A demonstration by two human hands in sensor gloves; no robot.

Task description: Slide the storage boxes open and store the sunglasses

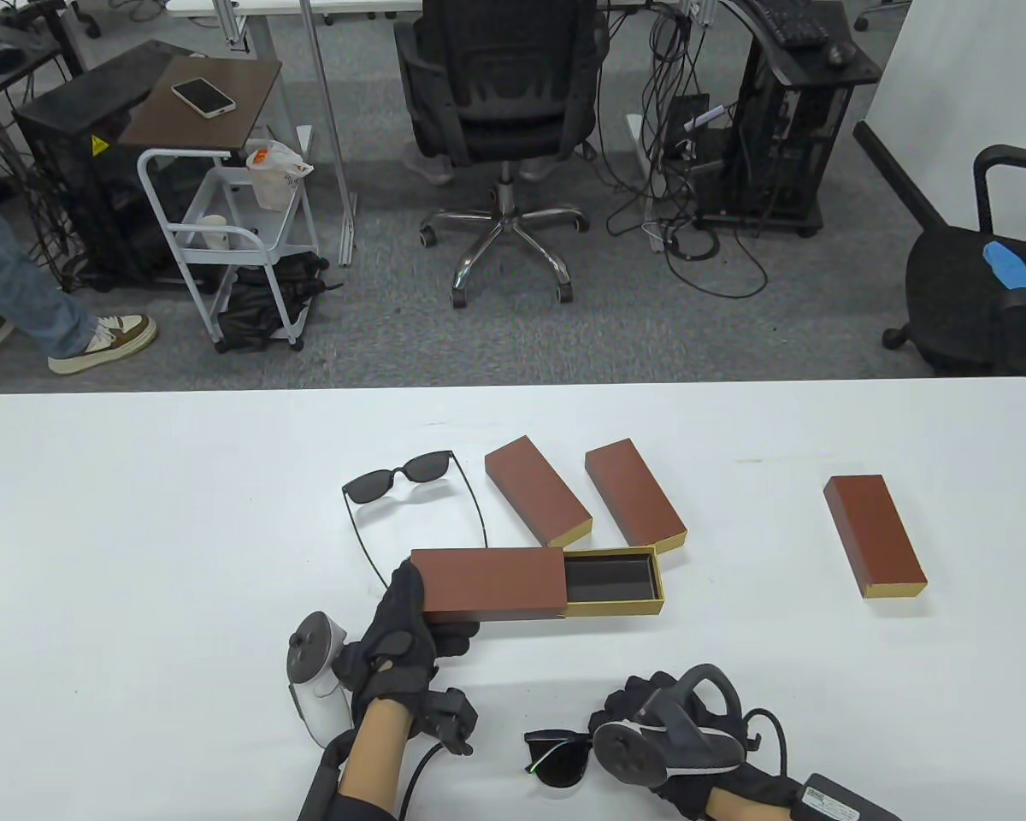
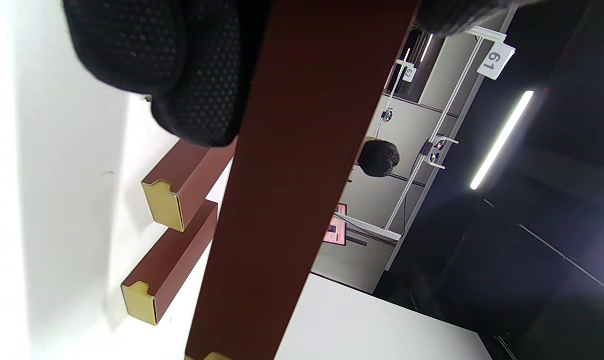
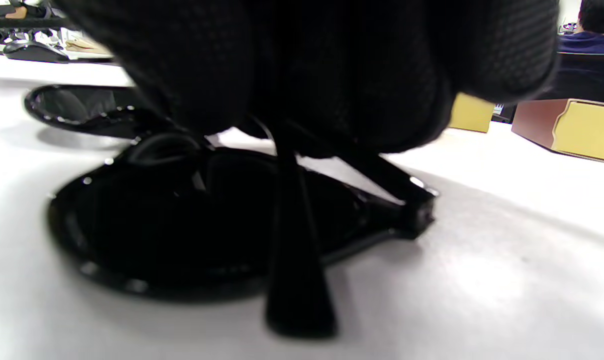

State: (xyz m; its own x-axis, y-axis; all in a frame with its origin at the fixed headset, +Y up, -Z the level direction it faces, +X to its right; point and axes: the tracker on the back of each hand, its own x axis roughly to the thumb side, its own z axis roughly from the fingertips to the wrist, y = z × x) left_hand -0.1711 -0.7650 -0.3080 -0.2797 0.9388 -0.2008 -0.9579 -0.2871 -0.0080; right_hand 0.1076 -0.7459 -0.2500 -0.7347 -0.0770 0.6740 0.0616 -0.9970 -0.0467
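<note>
A brown storage box [image 1: 492, 581] lies near the table's front, its gold drawer [image 1: 616, 581] slid partly out to the right, black-lined and empty. My left hand [image 1: 398, 629] grips the sleeve's left end; the sleeve fills the left wrist view [image 2: 302, 170]. My right hand [image 1: 650, 727] holds folded black sunglasses [image 1: 556, 757] against the table at the front; they show close in the right wrist view [image 3: 222, 230]. A second pair of sunglasses [image 1: 410, 483] lies unfolded behind the box.
Two closed brown boxes [image 1: 537, 489] [image 1: 634, 494] lie side by side just behind the open drawer, also in the left wrist view [image 2: 182, 182]. A third closed box [image 1: 875, 535] lies apart at the right. Office chairs and a cart stand beyond the table's far edge.
</note>
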